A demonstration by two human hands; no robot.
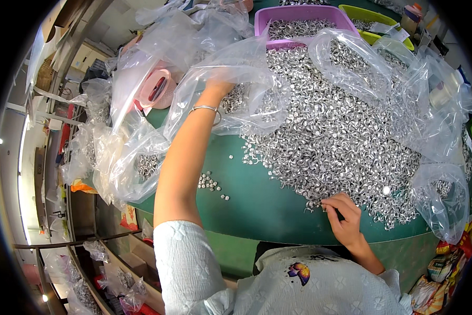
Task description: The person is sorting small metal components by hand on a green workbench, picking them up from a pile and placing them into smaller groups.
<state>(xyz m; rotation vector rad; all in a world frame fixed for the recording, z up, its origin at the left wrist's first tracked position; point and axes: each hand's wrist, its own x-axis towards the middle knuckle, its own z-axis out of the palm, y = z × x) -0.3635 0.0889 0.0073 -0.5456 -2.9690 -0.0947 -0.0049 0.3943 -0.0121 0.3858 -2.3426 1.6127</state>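
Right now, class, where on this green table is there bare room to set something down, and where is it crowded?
Bare green table lies along the near edge, between the left forearm and the right hand, bordered by the pile of silver parts; a few loose parts dot it. The far side and both ends are crowded with clear plastic bags and tubs.

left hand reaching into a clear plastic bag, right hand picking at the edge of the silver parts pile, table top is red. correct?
Not quite: the table top is green, not red, as the head view shows. The left hand does reach into the clear plastic bag, and the right hand picks at the silver parts pile.
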